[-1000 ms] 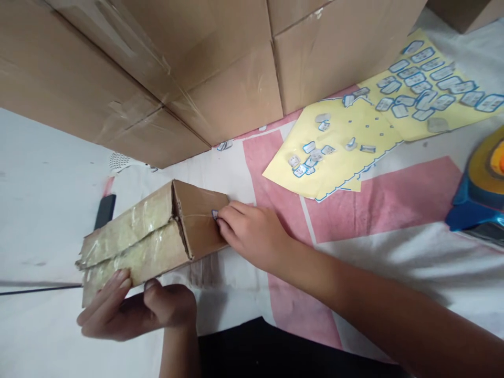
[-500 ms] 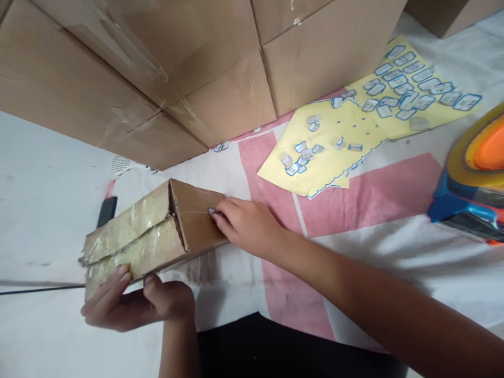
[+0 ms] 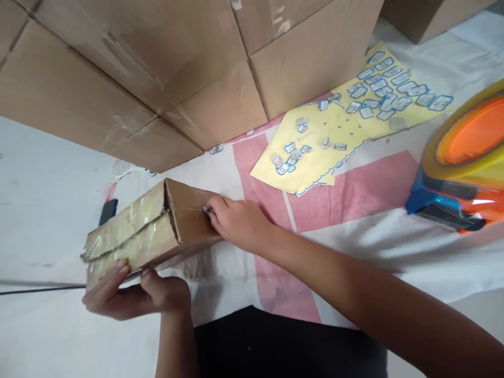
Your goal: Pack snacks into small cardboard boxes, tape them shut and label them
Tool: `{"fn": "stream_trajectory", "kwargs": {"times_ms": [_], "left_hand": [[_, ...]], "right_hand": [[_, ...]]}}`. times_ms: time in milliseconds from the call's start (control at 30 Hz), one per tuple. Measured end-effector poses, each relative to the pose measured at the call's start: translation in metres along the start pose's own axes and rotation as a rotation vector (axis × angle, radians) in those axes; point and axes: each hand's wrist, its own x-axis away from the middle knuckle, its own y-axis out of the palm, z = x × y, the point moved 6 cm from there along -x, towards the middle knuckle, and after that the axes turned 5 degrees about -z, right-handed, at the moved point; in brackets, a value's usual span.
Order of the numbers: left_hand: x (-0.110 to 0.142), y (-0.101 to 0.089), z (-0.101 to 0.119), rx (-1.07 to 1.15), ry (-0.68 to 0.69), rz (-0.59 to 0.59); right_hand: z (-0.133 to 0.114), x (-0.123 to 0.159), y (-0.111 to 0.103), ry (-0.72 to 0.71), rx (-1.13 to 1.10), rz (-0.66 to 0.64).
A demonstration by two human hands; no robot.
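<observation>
A small cardboard box (image 3: pixel 196 214), its end flaps covered in shiny clear tape, rests tilted on the cloth. My left hand (image 3: pixel 136 296) grips its near lower edge, fingers on the taped end and thumb underneath. Against the box's side, my right hand (image 3: pixel 232 220) pinches a small blue-edged label (image 3: pixel 205 209) between thumb and fingertips. Most of that label is hidden by the fingers. Several similar cut-out labels (image 3: pixel 293 160) lie on yellow sheets (image 3: pixel 271 181) beyond the right hand.
Large taped cardboard boxes (image 3: pixel 129 68) stand along the back, with another box (image 3: pixel 421 21) at far right. A tape dispenser (image 3: pixel 444 184) with an orange core sits at right. A dark object (image 3: pixel 108 211) lies behind the small box, on the pink-and-white cloth (image 3: pixel 354 194).
The view has shifted slightly, bringing the tape dispenser further into frame. Both hands keep nearly the same place on the box, and the right hand still pinches the label at its side.
</observation>
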Motion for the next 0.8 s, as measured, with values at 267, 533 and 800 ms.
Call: {"fn": "stream_trajectory", "kwargs": {"times_ms": [267,533,800], "left_hand": [[-0.006,-0.003,0.012,0.027,0.013,0.040],[-0.005,-0.004,0.010,0.070,0.047,0.026],[-0.002,-0.006,0.009,0.120,0.045,0.055]], "right_hand": [[-0.007,0.005,-0.002,-0.161,0.111,0.058],[0.000,0.000,0.001,-0.076,0.062,0.009],[0.011,-0.003,-0.015,0.108,-0.009,-0.021]]}}
